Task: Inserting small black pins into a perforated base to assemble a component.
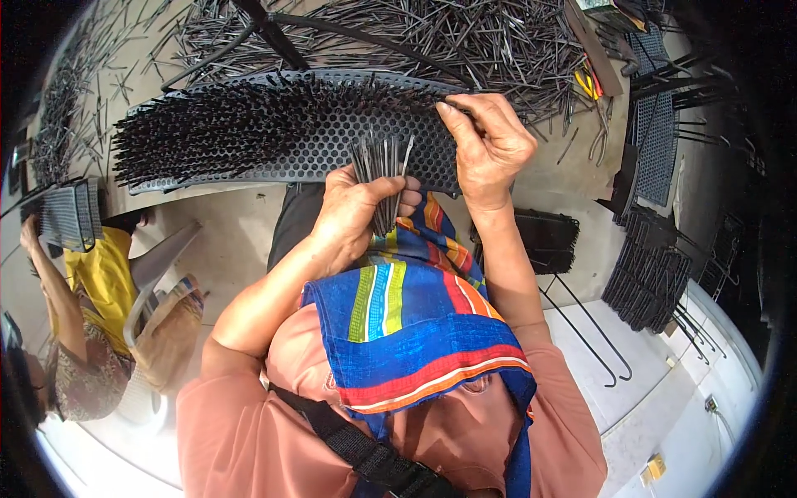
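Observation:
A curved black perforated panel (328,156) lies across in front of me, its left part and far edge thick with short dark pieces standing up from the holes. In my left hand (349,207) is a bundle of thin dark rods (382,162), gripped upright and fanned slightly, just over the panel's near edge. My right hand (494,145) is at the panel's far right end, thumb and index finger pinched together. Whatever sits between those fingertips is too small and dark to make out.
Loose dark rods (465,37) cover much of the tabletop beyond the panel. Yellow-and-red-handled pliers (596,108) lie at right. Further right are another perforated panel (656,124) and racks of dark pieces (647,270). At left, another person (87,349) handles a similar panel (70,216).

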A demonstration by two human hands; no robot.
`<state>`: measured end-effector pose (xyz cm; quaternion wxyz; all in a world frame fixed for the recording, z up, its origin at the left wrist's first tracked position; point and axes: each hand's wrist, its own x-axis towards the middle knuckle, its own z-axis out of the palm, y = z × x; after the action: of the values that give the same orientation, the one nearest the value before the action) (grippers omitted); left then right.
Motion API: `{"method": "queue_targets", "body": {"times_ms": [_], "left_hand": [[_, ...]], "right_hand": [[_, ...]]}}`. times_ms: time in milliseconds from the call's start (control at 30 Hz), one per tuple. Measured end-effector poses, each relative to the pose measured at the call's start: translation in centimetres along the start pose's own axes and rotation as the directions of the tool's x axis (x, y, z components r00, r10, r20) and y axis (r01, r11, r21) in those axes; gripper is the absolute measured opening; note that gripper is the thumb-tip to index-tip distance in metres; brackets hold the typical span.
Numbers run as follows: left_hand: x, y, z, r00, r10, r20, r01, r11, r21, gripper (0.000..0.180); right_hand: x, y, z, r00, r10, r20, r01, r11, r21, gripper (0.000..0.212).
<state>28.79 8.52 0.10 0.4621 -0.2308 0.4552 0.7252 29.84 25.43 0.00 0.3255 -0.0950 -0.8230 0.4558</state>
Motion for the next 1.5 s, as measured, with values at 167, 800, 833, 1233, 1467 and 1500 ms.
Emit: {"method": "queue_targets", "body": {"times_ms": [167,800,833,1233,1467,1500], "left_hand": [[0.0,-0.2,0.0,1.0,0.005,-0.001,-0.005,1.0,0.01,0.011],[0.4,0.3,0.2,0.997,-0.013,0.079,0.014,1.0,-0.003,0.014],[0.3,0.4,0.1,0.993,-0.025,0.118,0.024,1.0,0.014,0.015],[0.3,-0.1,0.6,1.0,0.017,-0.001,-0.017,0.998,0.058,0.013],[0.4,-0.3,0.4,0.999,0.033,0.02,-0.035,0.997,0.075,0.016],[0.4,-0.2,0.4,0.999,0.037,0.027,-0.04,0.995,0.09,0.016]], "right_hand": [[-0.1,-0.3,-0.1,0.999,0.05,0.022,-0.049,0.999,-0.022,0.012],[-1.7,-0.8,-1.3,0.911,0.371,0.182,-0.383,0.923,0.039,0.009],[-1.8,-0.9,-1.6,0.722,0.603,0.341,-0.667,0.737,0.111,0.011],[-2.6,-0.4,-2.5,0.803,0.58,0.134,-0.557,0.651,0.516,0.01],[-1.1,1.0,-1.8,0.979,0.128,-0.158,-0.098,0.978,0.187,0.011],[-0.9,1.1,-1.8,0.986,0.084,-0.146,-0.064,0.988,0.137,0.012]]}}
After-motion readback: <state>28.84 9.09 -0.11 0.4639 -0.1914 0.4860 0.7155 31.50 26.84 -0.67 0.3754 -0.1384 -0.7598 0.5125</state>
